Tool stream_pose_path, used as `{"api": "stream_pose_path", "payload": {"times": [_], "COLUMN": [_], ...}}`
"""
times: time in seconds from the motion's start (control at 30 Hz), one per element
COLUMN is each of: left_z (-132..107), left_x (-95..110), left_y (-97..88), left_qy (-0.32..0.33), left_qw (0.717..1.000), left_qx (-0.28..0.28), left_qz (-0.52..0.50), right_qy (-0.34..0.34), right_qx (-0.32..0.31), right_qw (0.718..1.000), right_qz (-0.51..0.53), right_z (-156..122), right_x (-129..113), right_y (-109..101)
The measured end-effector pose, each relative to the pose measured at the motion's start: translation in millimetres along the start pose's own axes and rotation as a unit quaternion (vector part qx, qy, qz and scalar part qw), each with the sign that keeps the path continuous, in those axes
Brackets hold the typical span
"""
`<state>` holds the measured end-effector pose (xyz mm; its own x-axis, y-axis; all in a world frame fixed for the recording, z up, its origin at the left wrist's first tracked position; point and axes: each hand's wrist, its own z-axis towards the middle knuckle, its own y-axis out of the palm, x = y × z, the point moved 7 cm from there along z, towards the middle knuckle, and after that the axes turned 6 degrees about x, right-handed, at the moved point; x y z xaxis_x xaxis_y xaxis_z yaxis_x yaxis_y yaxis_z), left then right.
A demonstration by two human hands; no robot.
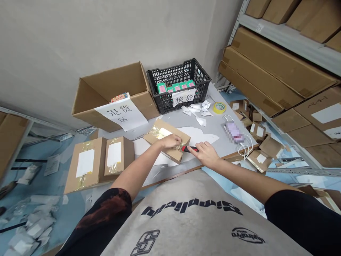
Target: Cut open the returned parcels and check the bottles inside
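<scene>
The left hand (169,141) is clenched over a small tape-wrapped cardboard parcel (165,128), its fingers gripping the top near one edge, while the right hand (205,154) grasps a red-handled utility knife (190,149), with the tip of the knife touching the parcel's taped edge. The parcel lies tilted near the front of a grey counter (170,122), on a torn white paper sheet (198,137). Two larger taped cardboard parcels (85,163) with white labels sit just left of it, near the counter's edge. Behind are an open cardboard box (106,89) bearing a paper sign reading 退货区 (121,113) and a black plastic crate (178,76) of small pink-and-green boxes with a 换货 sign (183,97). To the right lie white paper scraps (194,110), a yellow tape roll (219,107), a blurred object with a white cable (231,131) and opened cardboard mailers (258,131), beside steel shelving (266,32) stacked with flat cartons
</scene>
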<state>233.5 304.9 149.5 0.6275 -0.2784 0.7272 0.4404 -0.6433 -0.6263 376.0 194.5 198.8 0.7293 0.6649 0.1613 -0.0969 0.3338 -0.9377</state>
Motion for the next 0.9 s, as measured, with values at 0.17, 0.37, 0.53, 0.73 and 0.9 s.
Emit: {"api": "stream_pose_path", "payload": {"times": [0.17, 0.37, 0.53, 0.73, 0.9], "left_z": [-3, -10, -18, -37, -35], "left_x": [-2, -4, 5, 24, 13], "left_y": [0.7, -1.8, -9.5, -21.7, -23.6], "left_qy": [0.007, 0.013, 0.029, 0.090, 0.015], "left_qw": [1.000, 0.999, 0.997, 0.978, 0.973], "left_qx": [0.007, 0.030, 0.065, 0.163, 0.203], "left_qz": [-0.004, -0.026, -0.028, 0.091, 0.112], "right_qy": [-0.012, -0.020, -0.036, 0.053, 0.134], "right_qx": [-0.010, -0.029, -0.036, -0.034, -0.059], "right_qw": [1.000, 0.999, 0.999, 0.998, 0.987], "right_qz": [0.007, 0.006, -0.004, -0.005, 0.072], "right_z": [6, 11, 13, -19, -38], "right_x": [1, 7, 25, 47, 27], "right_y": [0, 3, -6, -10, 19]}}
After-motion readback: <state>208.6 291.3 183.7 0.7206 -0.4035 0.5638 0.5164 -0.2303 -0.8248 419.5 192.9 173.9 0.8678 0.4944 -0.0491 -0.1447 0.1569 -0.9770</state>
